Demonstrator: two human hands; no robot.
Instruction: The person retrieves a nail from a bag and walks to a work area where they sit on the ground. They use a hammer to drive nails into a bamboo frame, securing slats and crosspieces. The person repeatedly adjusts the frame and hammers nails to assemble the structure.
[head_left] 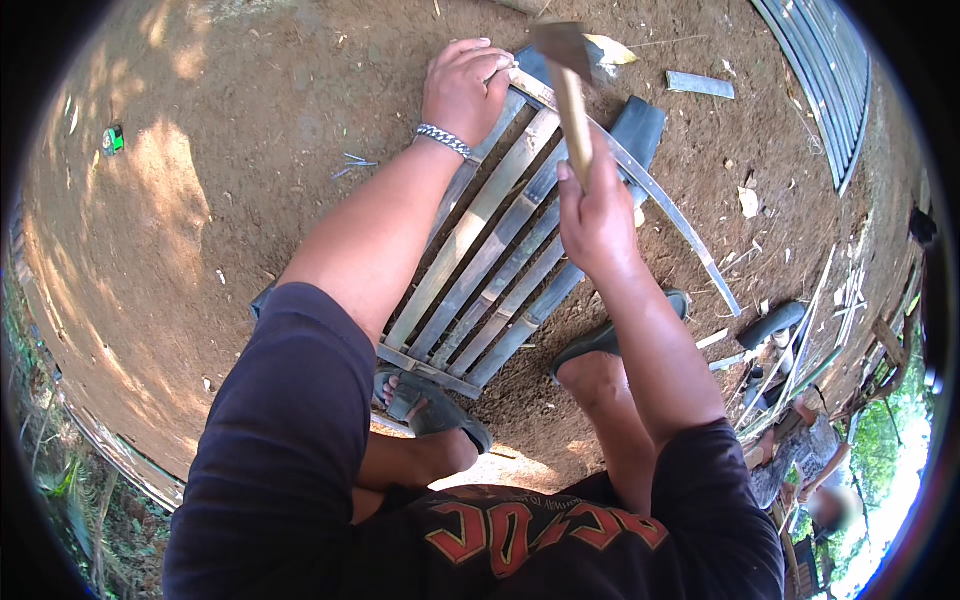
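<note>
Sunlight dapples the soil (165, 185) at left, glare bleaches foliage (885, 450) near right, the hammer head (562, 48) blurs, and edges bend.

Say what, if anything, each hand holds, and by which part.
The right hand holds a tool by its handle; the left hand is on the slatted frame, grip unclear.

One head view reaches me: left of two wide fisheye cameras, looking steeply down from wearer's head, picture upright. Dark shirt front (545, 570) nearest me, filling near edge. From there I look out along left forearm (365, 235) and right forearm (655, 330), slatted bamboo frame (475, 228) mid-view, close enough for telling slats apart. Dirt ground (260, 120) spreads far and left, bending toward round dark rim; greenery (115, 525) edges near left.
</note>
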